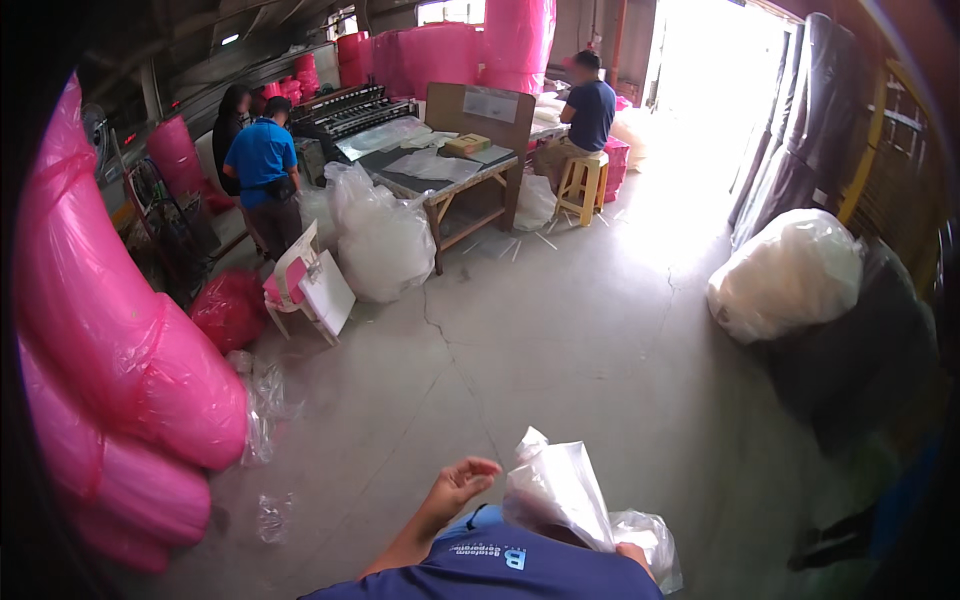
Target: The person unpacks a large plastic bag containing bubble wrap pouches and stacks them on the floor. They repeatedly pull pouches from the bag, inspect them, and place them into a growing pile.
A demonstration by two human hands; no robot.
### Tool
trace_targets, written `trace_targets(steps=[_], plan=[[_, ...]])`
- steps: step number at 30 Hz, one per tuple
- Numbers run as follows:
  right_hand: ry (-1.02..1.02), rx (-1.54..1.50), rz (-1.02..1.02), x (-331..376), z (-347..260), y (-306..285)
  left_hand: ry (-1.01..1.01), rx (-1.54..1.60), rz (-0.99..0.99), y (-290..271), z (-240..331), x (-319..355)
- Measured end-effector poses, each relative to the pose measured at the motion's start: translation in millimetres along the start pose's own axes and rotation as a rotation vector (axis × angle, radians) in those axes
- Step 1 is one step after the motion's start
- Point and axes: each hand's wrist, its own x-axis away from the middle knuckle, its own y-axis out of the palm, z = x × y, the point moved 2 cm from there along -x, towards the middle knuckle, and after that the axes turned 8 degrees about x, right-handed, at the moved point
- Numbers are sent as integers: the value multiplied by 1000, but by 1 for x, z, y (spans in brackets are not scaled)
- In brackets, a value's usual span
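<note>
My left hand (463,487) is raised in front of my chest, fingers loosely bent and apart, with nothing visible in it. Just to its right, a gap away, stands a translucent white plastic bag (565,487), shiny and creased. Low on the right side, my right hand (634,553) is closed on the bag, its fingers mostly hidden by the film. More crumpled clear plastic (655,550) bulges out beside that hand and hangs down past it.
Large pink plastic-wrapped rolls (130,330) line the left. Ahead are a white chair (315,290), a filled clear bag (380,235) and a worktable (470,190). A person sits on a yellow stool (582,188); two people stand left. A stuffed white bag (790,275) lies right.
</note>
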Motion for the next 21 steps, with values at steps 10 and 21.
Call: trace_targets(steps=[10, 21], plan=[[-82, -211, 83, -285, 194, -124, 533, 178, -1743, 132, 143, -330], [109, 5, 34, -491, 313, -397, 1026, -786, -1479, 260, 199, -617]])
